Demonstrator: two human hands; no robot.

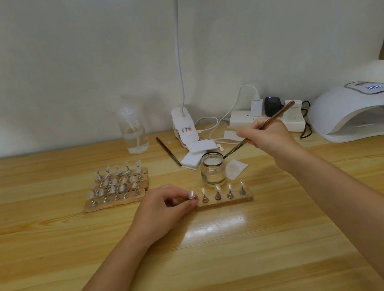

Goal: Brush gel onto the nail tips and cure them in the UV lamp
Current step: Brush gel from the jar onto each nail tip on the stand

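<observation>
Nail tips (218,188): five clear tips stand upright on metal pegs in a wooden strip (225,201), which lies on the table (205,269) near its middle, just in front of the jar (212,170). Left hand (164,208) rests on the table at the strip's left end, fingers curled, thumb and fingertips pinching the leftmost peg just under its tip. Right hand (269,139) is raised behind and right of the jar, fingers closed in a pen grip on the brush (258,127); the handle slants up and right, the bristle end points down-left and sits at the jar's rim on its right side. Cannot tell whether the bristles touch the gel. Jar is clear glass, lid off, pale contents visible. UV lamp (361,111): white dome at the table's far right, well apart from the strip, opening facing the person, display on top lit. To the left of the strip, three more wooden strips (117,189) lie side by side, each carrying tips on pegs. Behind the jar: a stack of white pads (197,153), a second thin tool (168,154) lying flat, a clear pump bottle (133,132), a desk light's clamp (182,124) and a power strip (266,116) with plugs and cables against the wall.
</observation>
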